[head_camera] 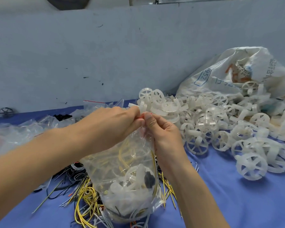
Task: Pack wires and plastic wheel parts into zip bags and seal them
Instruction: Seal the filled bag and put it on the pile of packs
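The zip bag [130, 176] hung upright below both hands, its long axis vertical, mouth up, base resting on the wires [82, 193] near the bench's [229, 203] front edge. The left hand [112, 127] and right hand [158, 129] pinched its red-striped top together. Loose plastic wheels [220, 129] lay heaped toward the right edge.

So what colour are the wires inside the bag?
Mostly yellow wires, seen in the head view through the clear zip bag.
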